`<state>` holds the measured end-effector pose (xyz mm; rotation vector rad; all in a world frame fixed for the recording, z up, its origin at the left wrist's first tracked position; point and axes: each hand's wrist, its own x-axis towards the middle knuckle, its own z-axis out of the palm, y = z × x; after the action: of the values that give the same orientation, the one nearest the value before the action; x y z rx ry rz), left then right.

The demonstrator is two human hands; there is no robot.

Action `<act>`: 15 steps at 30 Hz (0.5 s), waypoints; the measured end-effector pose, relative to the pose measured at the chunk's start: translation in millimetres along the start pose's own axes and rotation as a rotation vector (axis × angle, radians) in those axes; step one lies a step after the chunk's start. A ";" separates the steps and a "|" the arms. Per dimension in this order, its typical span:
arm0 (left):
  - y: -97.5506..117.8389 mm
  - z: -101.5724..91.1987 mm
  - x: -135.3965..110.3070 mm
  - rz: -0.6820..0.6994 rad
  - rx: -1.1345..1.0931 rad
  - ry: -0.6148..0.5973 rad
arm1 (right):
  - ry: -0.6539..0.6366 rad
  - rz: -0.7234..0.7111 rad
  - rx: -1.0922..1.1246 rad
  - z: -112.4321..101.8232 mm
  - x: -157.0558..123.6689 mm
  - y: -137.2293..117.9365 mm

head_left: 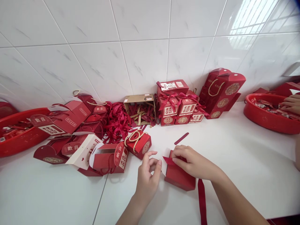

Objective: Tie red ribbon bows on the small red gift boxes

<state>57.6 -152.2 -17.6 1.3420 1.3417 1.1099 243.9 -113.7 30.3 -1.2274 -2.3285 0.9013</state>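
Observation:
A small red paper box [179, 176] lies on the white table in front of me, one white-lined flap open toward the left. My right hand [193, 162] rests on top of it, fingers curled and pressing the folded flaps down. Just left of the box is my left hand [147, 175], fingers bent and slightly apart, fingertips close to the open flap but holding nothing I can see. A red ribbon [202, 200] runs from under the box toward me.
Finished red boxes tied with bows [179, 106] are stacked at the wall, taller handled boxes [221, 90] beside them. Flat and half-folded boxes [77, 137] and loose ribbons [117, 120] lie left. Red basins [16, 143] [269, 120] stand at both sides; another person's hand [292, 104] reaches into the right one.

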 end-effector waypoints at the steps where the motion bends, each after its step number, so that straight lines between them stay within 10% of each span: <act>1: 0.2 0.1 -0.3 0.002 0.002 0.000 | 0.001 0.007 0.005 0.2 0.3 0.0; 15: 0.1 0.6 -4.8 0.037 0.054 0.007 | -0.007 0.074 0.064 -0.2 -0.1 -0.5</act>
<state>58.2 -157.0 -17.5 1.4088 1.3660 1.1113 243.8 -114.0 30.7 -1.2937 -2.2540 0.9989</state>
